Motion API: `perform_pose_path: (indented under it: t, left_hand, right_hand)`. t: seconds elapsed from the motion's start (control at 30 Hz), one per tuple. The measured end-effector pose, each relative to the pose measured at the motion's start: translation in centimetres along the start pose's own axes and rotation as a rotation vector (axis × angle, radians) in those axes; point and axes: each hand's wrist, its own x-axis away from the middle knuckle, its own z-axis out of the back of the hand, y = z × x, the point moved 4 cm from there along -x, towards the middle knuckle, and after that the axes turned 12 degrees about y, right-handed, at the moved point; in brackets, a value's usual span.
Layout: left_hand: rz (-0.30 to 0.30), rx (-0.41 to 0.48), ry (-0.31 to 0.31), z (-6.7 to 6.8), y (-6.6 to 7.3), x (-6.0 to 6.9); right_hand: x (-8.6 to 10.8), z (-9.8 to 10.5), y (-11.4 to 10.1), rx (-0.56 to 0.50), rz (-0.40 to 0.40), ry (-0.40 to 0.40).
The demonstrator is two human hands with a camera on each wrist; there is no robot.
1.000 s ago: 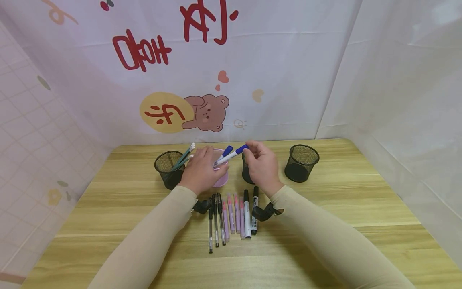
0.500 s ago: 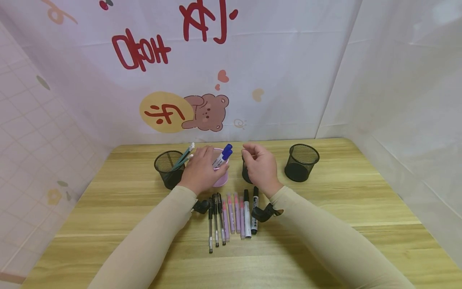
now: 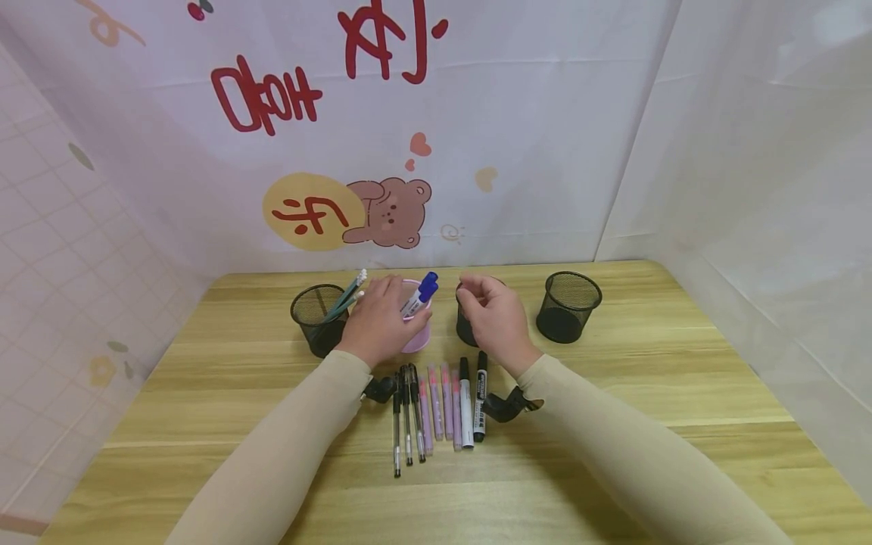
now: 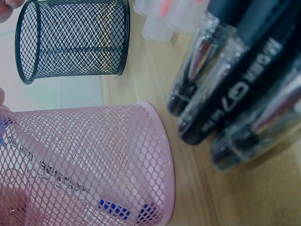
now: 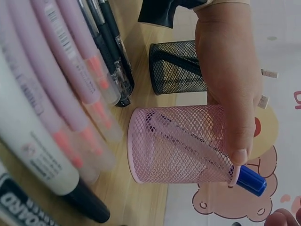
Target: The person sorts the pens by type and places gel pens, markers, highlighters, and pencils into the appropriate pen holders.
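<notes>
White markers (image 3: 412,305) aslant, blue caps (image 3: 428,291) up; left grip (image 3: 378,319) round cup (image 3: 418,340), right grip (image 3: 499,319) parted

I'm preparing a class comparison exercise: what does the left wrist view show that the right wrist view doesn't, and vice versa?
Only left wrist: "Gel Pen" lettering and a black cup without pencils.
Only right wrist: most of the left hand, pencil ends, a black-capped white marker and the bear print.
Both: the pink cup with a marker inside, black pens and lilac pens.
</notes>
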Motion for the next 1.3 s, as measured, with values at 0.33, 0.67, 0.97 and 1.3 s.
perform_pose_path:
  t: [0.33, 0.67, 0.97, 1.3]
  left_hand:
    - [0.003, -0.007, -0.012, 0.1, -0.1, 0.0]
    - [0.007, -0.003, -0.006, 0.0, 0.0, -0.1]
    - [0.009, 0.002, -0.003, 0.0, 0.0, -0.1]
    - [-0.006, -0.010, 0.003, 0.0, 0.0, -0.1]
  right_hand:
    - [0.5, 0.7, 0.3, 0.182, 0.053, -0.163]
    - [1.0, 1.2, 0.7, 0.408, 0.074, -0.465]
    - [1.5, 1.3, 2.2, 0.571, 0.117, -0.563]
    - [2.2, 1.3, 3.6, 0.691, 0.027, -0.637]
